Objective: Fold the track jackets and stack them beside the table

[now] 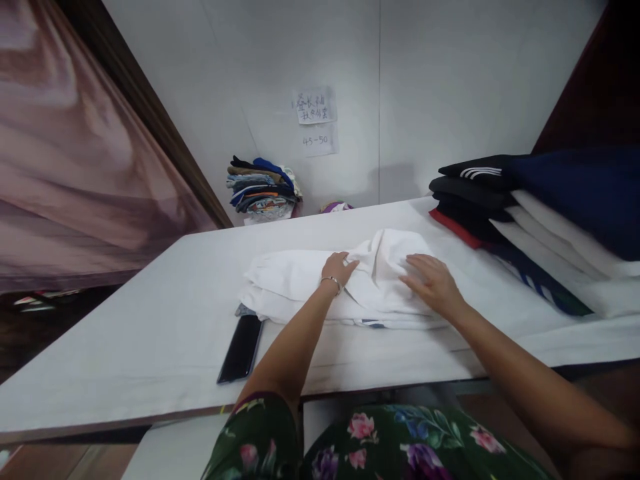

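Observation:
A white garment lies folded lengthwise on the white-covered table, its right part raised in a loose, rumpled fold. My left hand, with a bracelet at the wrist, rests on the middle of the garment; its thumb stands apart from the bent fingers. On the raised part to the right, my right hand touches the cloth with its fingers outstretched and spread. A little grey-blue fabric shows under the garment's left end. Beside that end lies a dark phone.
The table runs up near a pale wall with handwritten paper signs. Folded clothes in a stack stand beyond the far edge. At the right rises a large pile of clothes. A pinkish curtain hangs at the left.

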